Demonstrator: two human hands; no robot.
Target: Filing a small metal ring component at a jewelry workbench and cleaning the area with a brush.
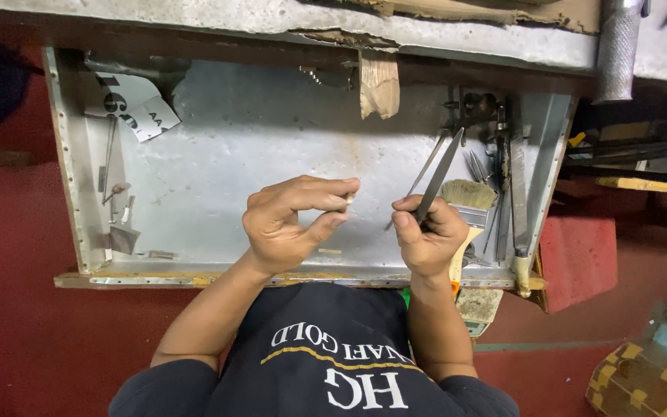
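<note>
My left hand [291, 222] hovers over an open metal drawer [272, 147], thumb and forefinger pinched on a tiny pale piece [348, 199]. My right hand [428, 235] is closed around a slim dark metal file [438, 176] that points up and away from me. The two hands are close together, a small gap between them. A second thin metal rod [424, 170] lies just left of the file.
A paintbrush [468, 202] with a yellow handle lies beside my right hand. Several tools [499, 162] are stacked along the drawer's right side. Small bits and a paper scrap [137, 108] sit at the left. A wooden block [380, 83] hangs at the back edge.
</note>
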